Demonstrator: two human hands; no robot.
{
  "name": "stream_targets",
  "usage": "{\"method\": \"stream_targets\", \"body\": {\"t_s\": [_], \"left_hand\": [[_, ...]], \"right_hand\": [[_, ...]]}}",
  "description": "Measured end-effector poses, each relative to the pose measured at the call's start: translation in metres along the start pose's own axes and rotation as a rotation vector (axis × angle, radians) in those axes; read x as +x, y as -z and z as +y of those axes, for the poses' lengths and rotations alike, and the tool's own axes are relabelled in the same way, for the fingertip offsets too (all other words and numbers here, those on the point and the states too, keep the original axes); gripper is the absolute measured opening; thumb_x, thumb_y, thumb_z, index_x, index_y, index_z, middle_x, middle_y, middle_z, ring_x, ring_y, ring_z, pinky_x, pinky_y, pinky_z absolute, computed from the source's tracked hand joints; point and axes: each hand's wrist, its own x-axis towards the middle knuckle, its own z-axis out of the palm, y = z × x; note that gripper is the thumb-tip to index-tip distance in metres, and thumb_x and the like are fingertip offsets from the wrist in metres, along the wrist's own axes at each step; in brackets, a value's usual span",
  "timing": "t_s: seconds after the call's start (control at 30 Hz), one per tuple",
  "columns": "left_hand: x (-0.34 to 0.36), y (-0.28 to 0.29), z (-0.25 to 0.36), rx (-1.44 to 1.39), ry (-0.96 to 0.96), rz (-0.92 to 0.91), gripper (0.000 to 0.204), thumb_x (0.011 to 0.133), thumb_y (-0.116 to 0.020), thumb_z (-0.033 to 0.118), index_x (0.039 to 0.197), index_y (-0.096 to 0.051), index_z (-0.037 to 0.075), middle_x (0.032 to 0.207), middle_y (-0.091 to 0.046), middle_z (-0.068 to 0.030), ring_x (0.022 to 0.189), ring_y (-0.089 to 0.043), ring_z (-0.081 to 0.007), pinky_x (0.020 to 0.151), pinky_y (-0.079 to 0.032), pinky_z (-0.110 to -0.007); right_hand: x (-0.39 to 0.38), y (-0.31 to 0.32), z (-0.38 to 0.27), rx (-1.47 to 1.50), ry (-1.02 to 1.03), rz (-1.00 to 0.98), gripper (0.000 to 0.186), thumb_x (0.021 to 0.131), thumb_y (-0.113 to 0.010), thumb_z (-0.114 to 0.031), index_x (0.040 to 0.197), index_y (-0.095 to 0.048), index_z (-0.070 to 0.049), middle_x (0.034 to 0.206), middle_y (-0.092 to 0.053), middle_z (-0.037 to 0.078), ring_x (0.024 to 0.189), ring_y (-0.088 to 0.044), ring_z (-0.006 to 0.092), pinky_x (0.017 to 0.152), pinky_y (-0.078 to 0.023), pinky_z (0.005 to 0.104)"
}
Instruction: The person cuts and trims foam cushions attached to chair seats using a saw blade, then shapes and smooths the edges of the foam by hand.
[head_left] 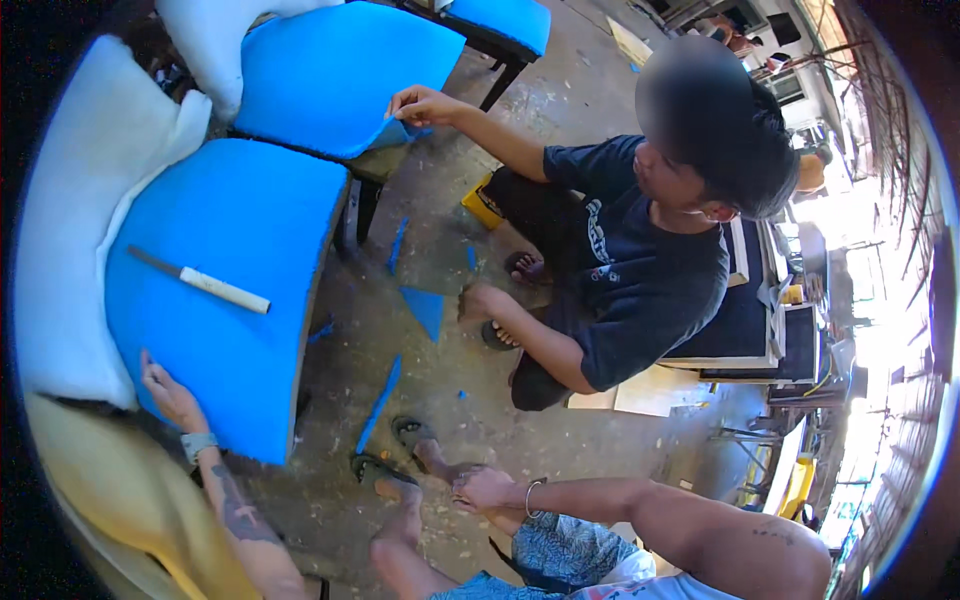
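A blue foam-covered seat (220,340) lies before me on the left. My left hand (172,395) is open, its fingers lying on the foam near the seat's near-left edge. On the same foam, beyond that hand, rests a knife (225,288) with a dark blade and a pale handle. My right hand (485,490) is at my bent knee, its fingers curled closed; whatever is in them, if anything, is hidden. Across from me a squatting person's hand (420,105) pinches the loose corner of a second blue foam sheet (340,70); their other hand (482,303) hangs at their knee.
White padded upholstery (80,240) borders the seat on the left, with a tan padded piece (120,490) nearer me. Blue foam scraps (424,310) lie on the concrete floor. A yellow box (483,205) is beside the other person. Dark furniture frames (730,330) stand behind them.
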Motion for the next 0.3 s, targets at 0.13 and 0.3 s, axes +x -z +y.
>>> {"method": "stream_targets", "body": {"t_s": [0.13, 0.3], "left_hand": [[-0.089, 0.001, 0.048, 0.057, 0.164, -0.015, 0.034, 0.101, -0.036, 0.020, 0.126, -0.046, -0.001, 0.144, -0.043, -0.0141, 0.120, -0.050, -0.0289, 0.101, -0.037, -0.033], [-0.224, 0.103, 0.134, 0.182, 0.115, -0.261, 0.043, 0.101, -0.037, 0.012, 0.141, -0.035, -0.002, 0.131, -0.052, -0.0208, 0.099, -0.057, -0.0310, 0.090, -0.042, -0.034]], "right_hand": [[-0.029, -0.012, -0.017, 0.034, 0.010, -0.043, 0.026, 0.081, -0.055, -0.033, 0.078, -0.064, -0.009, 0.081, -0.064, 0.012, 0.076, -0.060, 0.0333, 0.071, -0.048, 0.0432], [-0.044, -0.006, -0.034, 0.040, -0.114, -0.326, 0.028, 0.080, -0.056, -0.031, 0.082, -0.069, -0.006, 0.087, -0.068, 0.014, 0.077, -0.063, 0.0335, 0.066, -0.050, 0.0451]]}}
